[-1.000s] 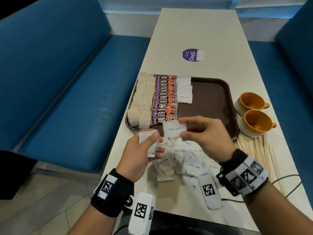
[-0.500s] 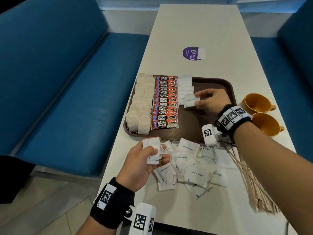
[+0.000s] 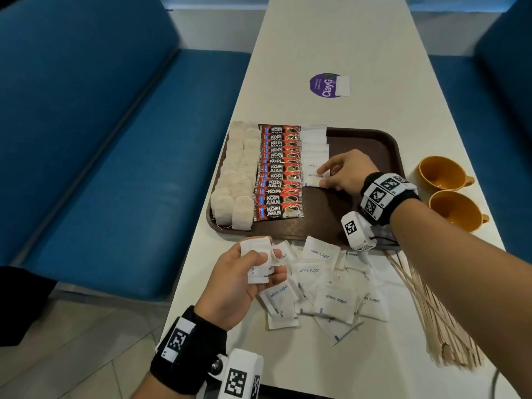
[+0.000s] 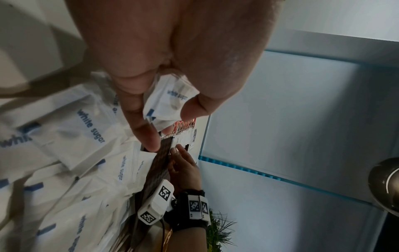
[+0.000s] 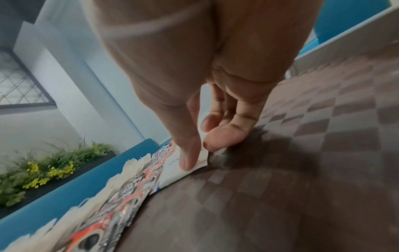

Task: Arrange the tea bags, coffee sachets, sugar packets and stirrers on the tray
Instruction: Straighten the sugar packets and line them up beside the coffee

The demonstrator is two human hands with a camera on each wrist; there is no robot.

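Observation:
A brown tray [image 3: 368,145] holds two columns of tea bags [image 3: 236,182], a column of red coffee sachets [image 3: 280,171] and a short column of white sugar packets [image 3: 315,145]. My right hand [image 3: 324,177] pinches one sugar packet [image 3: 312,180] by its right edge, and the packet lies flat at the near end of that column; the right wrist view shows thumb and forefinger [image 5: 202,153] on the packet's corner [image 5: 172,172]. My left hand [image 3: 266,263] grips a small stack of sugar packets [image 3: 254,249] above the table's near left. Loose sugar packets [image 3: 325,286] lie in front of the tray, with wooden stirrers [image 3: 440,318] to their right.
Two orange cups [image 3: 440,174] [image 3: 454,211] stand right of the tray. A purple sticker [image 3: 325,84] lies farther up the white table [image 3: 331,38]. Blue benches [image 3: 115,168] flank the table. The tray's right half is bare.
My right hand carried a sugar packet from above the loose pile onto the tray and lowered it at the near end of the sugar column. My left hand stayed put with its stack.

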